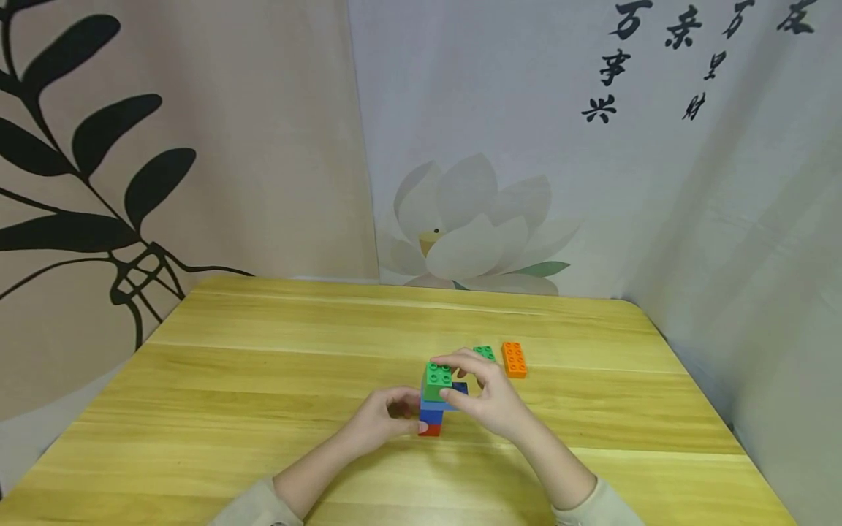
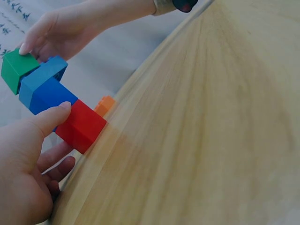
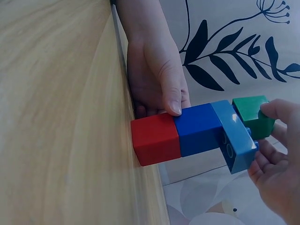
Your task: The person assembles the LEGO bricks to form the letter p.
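A toy brick tower stands upright on the table, with a red brick [image 3: 156,139] at the bottom, a blue brick [image 3: 199,129] above it and a light blue brick [image 2: 42,80] across the top, jutting out to one side. My left hand [image 1: 378,422] holds the lower tower, its thumb at the seam between red and blue. In my right hand [image 1: 490,394], a green brick [image 1: 437,382] is pinched between thumb and fingers. It sits over one end of the light blue brick, slightly askew, and studs show at their joint in the right wrist view.
Behind the right hand lie another green brick [image 1: 484,352], partly hidden, and an orange brick [image 1: 514,359]. Something dark blue [image 1: 460,387] shows just behind the tower. The wooden table [image 1: 263,351] meets hanging printed cloths at its back and right edges.
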Available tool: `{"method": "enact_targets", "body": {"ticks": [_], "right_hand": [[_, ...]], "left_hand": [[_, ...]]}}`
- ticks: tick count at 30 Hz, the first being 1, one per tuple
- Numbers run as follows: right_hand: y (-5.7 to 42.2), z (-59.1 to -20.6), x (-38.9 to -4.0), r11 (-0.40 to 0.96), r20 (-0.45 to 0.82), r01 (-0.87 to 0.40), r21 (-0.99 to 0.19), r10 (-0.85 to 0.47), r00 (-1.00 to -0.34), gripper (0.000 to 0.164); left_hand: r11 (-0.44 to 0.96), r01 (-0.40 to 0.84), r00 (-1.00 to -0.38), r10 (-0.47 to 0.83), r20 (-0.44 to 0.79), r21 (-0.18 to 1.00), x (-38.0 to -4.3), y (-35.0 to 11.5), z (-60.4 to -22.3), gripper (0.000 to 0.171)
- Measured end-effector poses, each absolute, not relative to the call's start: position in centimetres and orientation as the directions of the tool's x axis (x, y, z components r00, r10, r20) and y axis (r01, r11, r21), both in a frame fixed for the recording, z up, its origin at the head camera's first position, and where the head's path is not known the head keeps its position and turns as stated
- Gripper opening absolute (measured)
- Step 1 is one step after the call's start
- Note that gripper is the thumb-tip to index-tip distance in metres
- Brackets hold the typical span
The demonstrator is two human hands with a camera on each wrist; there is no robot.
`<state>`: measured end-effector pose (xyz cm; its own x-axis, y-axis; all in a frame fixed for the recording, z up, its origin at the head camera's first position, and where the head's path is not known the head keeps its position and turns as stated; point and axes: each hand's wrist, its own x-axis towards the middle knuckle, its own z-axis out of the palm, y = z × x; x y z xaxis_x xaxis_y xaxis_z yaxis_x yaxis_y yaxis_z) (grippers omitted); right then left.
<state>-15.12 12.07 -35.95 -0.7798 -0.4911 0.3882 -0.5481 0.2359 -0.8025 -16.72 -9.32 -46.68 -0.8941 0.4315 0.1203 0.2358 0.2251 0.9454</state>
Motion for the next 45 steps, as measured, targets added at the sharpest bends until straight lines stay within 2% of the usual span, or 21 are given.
{"method": "enact_targets", "body": {"ticks": [8,14,26,34,45], "right_hand": [[12.1,-36.0,-15.2,0.225,0.407,-0.568,-0.792,-0.499,-0.765,0.038],[11.9,-36.1,-15.4,0.217,0.454,-0.629,-0.746,-0.525,-0.720,0.037],[12.5,-36.3,-16.1,0.175,0.448,-0.620,-0.765,-0.548,-0.707,0.035],[12.4,-35.8,-16.4,0.189,0.448,-0.647,-0.739,-0.580,-0.680,0.033],[12.3,-35.3,-16.0,0.247,0.421,-0.648,-0.721,-0.586,-0.692,0.035]], "left_hand": [[0.223,0.224,-0.894,0.434,0.109,0.949,-15.8,-9.1,-44.7,0.035],[0.216,0.224,-0.889,0.445,0.109,0.950,-15.0,-9.1,-42.8,0.033],[0.207,0.235,-0.888,0.444,0.123,0.950,-16.7,-9.0,-46.4,0.036],[0.203,0.225,-0.885,0.452,0.113,0.953,-16.9,-9.2,-46.5,0.034],[0.209,0.213,-0.883,0.460,0.096,0.954,-16.8,-9.3,-46.4,0.032]]}}
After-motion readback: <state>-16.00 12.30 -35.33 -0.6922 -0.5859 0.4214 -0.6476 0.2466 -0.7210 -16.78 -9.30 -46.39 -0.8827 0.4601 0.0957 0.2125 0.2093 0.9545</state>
